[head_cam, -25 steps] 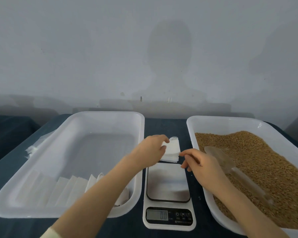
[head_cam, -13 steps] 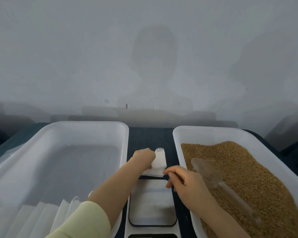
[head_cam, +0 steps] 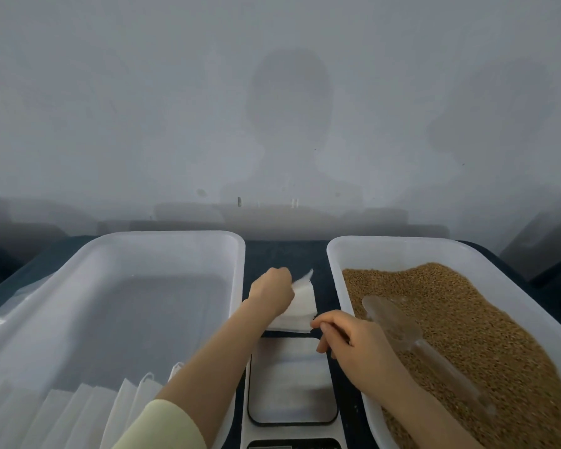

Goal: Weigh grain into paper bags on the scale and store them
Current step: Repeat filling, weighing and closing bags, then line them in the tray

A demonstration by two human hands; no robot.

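The stack of paper bags (head_cam: 300, 311) lies flat on the dark table (head_cam: 282, 254), just beyond the far edge of the scale (head_cam: 292, 380) and between the two tubs; its long axis runs roughly away from the person. It is gripped on its left side by the left hand (head_cam: 272, 291), whose fingers are curled over the top sheets, and one far corner is lifted clear. The right hand (head_cam: 347, 338) is placed at the near right corner with its fingertips brought together against the paper; whether a sheet is caught between them cannot be told. Both hands are therefore at the stack, the left beside it and the right nearer the person. The grain (head_cam: 467, 319) fills the right tub (head_cam: 334, 254), with the clear scoop (head_cam: 399, 322) left resting in it; filled or folded bags are ranged in the left tub (head_cam: 175, 236). Compared with half a second earlier, the far corner is seen raised and the right fingertips are closed in on the corner.
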